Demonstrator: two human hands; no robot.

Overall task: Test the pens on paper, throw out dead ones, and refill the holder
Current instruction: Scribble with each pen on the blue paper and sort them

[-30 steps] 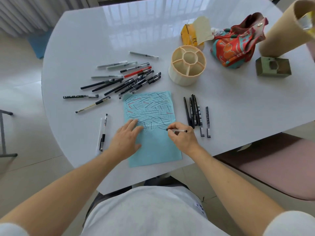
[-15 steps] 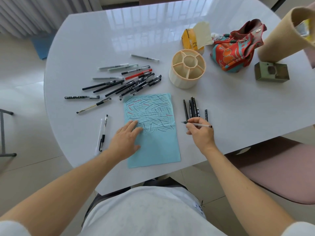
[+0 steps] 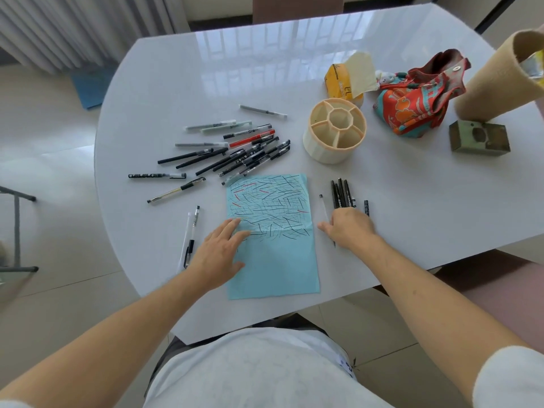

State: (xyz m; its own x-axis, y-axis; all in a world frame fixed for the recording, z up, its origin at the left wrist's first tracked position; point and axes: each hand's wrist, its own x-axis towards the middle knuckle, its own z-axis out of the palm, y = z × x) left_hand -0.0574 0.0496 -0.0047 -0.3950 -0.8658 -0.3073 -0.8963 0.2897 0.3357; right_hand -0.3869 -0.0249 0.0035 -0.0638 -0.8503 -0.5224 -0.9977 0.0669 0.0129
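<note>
Right grip (image 3: 348, 228): palm down on the bench (image 3: 412, 201), fingers loosely spread. A clear pen (image 3: 323, 209) runs under its thumb side; whether the fingers are still pinching it cannot be told. Just beyond the knuckles lies a row of black pens (image 3: 341, 192), side by side and partly under the fingertips.

Left grip (image 3: 219, 254): flat and open, fingers straight, pressing the near-left part of the blue paper (image 3: 273, 260). It holds nothing.

Blue paper: between the two grips. The far half is covered in short test strokes, the near half bare. Thin, limp and likely to slide on the glossy top, so the pressing palm makes sense.

Untested pile of pens (image 3: 235, 154): beyond the left grip, loosely fanned and overlapping. Two more pens (image 3: 191, 234) lie just outside that grip.

Holder (image 3: 335, 131): beyond the right grip, upright, with nothing visible in its compartments.

Handling, as a judgement: the pens are light, stiff, smooth-barrelled and prone to roll. Take one at mid-barrel with thumb and two fingers, lifting it off the top of the pile. The holder looks light and could tip if pens are dropped in hard.
</note>
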